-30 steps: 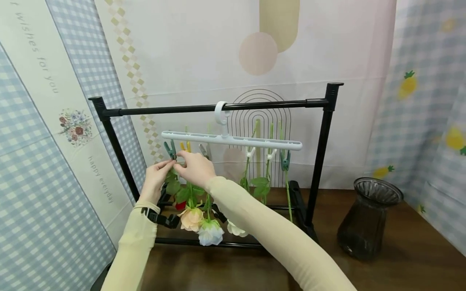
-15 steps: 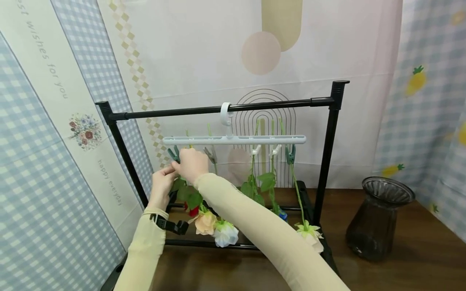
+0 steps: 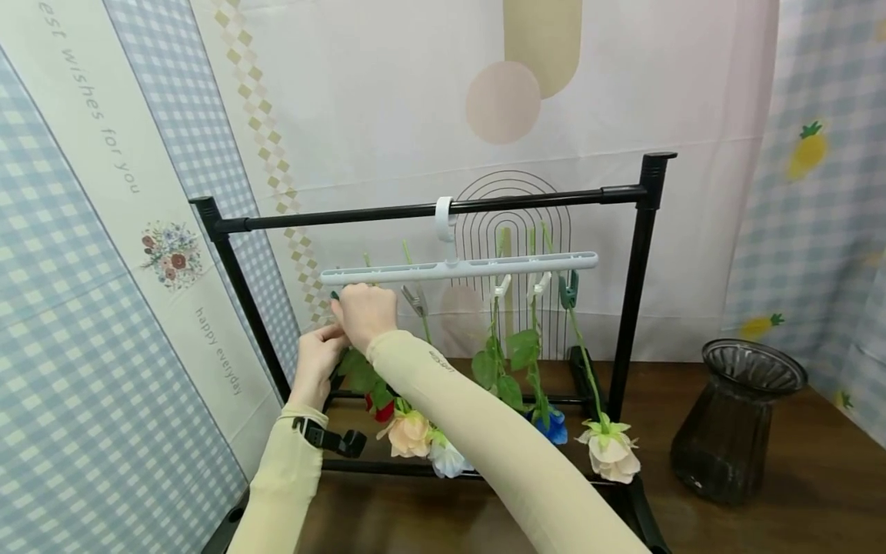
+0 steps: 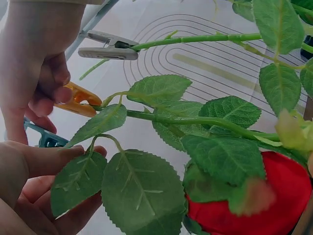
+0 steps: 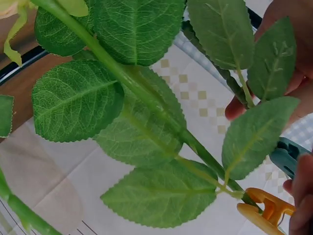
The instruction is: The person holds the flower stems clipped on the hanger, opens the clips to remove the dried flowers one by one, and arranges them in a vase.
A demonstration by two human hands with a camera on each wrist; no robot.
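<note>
A pale hanger bar [image 3: 457, 269] carries several clips with flowers hanging head down. At its left end my right hand [image 3: 368, 314] pinches a teal clip [image 4: 49, 138], mostly hidden by the hand in the head view. Just below, my left hand [image 3: 320, 360] holds the stem of a red rose [image 4: 254, 198] close to that clip, its leaves lying over the fingers. An orange-yellow clip [image 5: 264, 210] grips the neighbouring leafy stem beside my right fingers. A grey clip [image 3: 415, 300] holds another stem, and a peach flower [image 3: 408, 435] hangs below.
The hanger hooks over a black rack's top rail [image 3: 332, 218]. White clips [image 3: 501, 286] and a dark teal clip [image 3: 569, 290] hold more flowers on the right, including a blue flower [image 3: 551, 425] and a cream flower [image 3: 611, 454]. A dark glass vase [image 3: 734, 423] stands at right.
My right hand has turned and now covers the teal clip and the yellow one in the head view. The hanger bar's left end has dipped and its right end risen. The head view has shifted slightly.
</note>
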